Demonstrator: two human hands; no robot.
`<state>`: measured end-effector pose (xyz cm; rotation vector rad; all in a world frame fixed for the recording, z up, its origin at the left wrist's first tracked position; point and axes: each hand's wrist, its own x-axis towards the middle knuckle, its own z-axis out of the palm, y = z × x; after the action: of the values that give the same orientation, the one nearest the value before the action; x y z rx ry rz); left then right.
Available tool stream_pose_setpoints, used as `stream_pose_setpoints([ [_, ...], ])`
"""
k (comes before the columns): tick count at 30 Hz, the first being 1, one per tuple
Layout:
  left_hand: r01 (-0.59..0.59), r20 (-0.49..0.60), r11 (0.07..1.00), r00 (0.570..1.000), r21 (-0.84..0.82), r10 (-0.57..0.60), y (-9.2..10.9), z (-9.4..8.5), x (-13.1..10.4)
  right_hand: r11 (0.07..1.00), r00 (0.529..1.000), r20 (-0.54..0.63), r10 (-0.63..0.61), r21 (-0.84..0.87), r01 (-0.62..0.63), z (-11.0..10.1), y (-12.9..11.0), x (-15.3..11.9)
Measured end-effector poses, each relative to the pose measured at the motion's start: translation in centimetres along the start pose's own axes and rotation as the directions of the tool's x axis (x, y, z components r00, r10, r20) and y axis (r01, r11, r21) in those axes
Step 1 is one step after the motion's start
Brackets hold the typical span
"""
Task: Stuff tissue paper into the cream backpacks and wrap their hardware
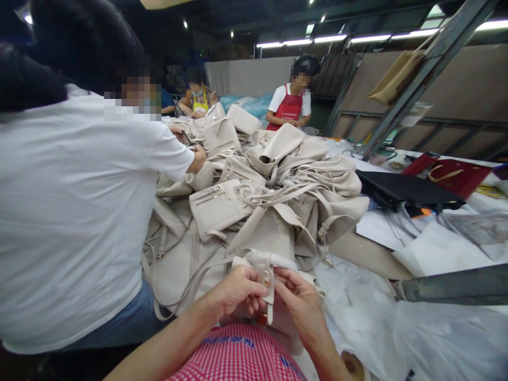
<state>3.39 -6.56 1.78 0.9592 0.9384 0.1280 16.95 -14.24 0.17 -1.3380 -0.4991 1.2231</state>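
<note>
Bags [220,203] heaped ahead, person [79,211] left, plastic sheeting [448,333] right

Garment-style workshop: heaped beige bags [260,182], aproned workers [289,110], strip lights [330,38] overhead.

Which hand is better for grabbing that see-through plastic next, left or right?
Probably the right hand: the clear plastic lies on that side, while the left hand is farther away, across the buckled strap. Both hands are at the strap, though.

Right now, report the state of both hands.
Left hand: closed, thumb and fingers pinching the beige strap.
Right hand: fingers curled at the strap's other edge; whether they grip it cannot be told.
</note>
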Motion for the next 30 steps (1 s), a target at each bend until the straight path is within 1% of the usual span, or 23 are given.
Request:
stream_pose_setpoints([
  [2,-0.019,-0.012,1.000,1.000,0.018,0.019,-0.2,0.2,0.2,1.000,0.999,0.035,0.013,0.003,-0.013,-0.3,0.1,-0.2],
  [7,-0.042,-0.028,0.999,0.999,0.031,0.043,-0.4,0.3,0.6,0.986,0.976,0.139,0.167,-0.005,-0.168,-0.6,0.1,-1.3],
  [10,-0.055,0.003,0.997,0.999,0.045,0.055,-0.3,0.1,0.8,0.984,0.975,0.149,0.166,0.041,-0.173,-0.2,0.3,-1.6],
  [13,-0.048,0.034,0.998,0.998,0.029,0.047,-0.1,-0.3,0.8,0.990,0.985,0.114,0.133,0.038,-0.138,0.0,0.5,-1.5],
  [17,0.033,0.099,0.999,0.995,-0.039,-0.029,0.3,-0.9,0.6,0.996,0.995,0.043,0.086,-0.002,-0.086,-0.1,0.1,-1.5],
  [19,0.015,0.105,1.000,0.994,-0.014,-0.014,0.4,-0.9,0.4,0.997,0.998,0.012,0.070,0.030,-0.070,-0.1,-0.1,-1.7],
  [22,-0.075,0.040,0.993,0.997,0.087,0.072,0.2,-0.4,0.3,0.991,0.997,-0.013,0.070,0.114,-0.068,0.0,0.1,-2.0],
  [24,-0.100,-0.016,0.986,0.995,0.131,0.103,0.0,0.3,0.2,0.992,0.998,-0.043,0.053,0.121,-0.047,0.1,0.5,-2.2],
  [26,-0.107,-0.064,0.986,0.991,0.132,0.116,-0.3,0.9,0.2,0.997,0.996,-0.088,-0.003,0.081,0.011,0.4,1.2,-2.2],
  [28,-0.111,-0.090,0.985,0.988,0.128,0.123,-0.7,1.4,0.1,0.996,0.989,-0.128,-0.078,0.021,0.081,0.7,1.8,-2.1],
  [30,-0.161,-0.125,0.967,0.974,0.196,0.188,-1.1,1.7,0.1,0.990,0.977,-0.167,-0.135,-0.059,0.127,1.0,2.2,-2.0],
])
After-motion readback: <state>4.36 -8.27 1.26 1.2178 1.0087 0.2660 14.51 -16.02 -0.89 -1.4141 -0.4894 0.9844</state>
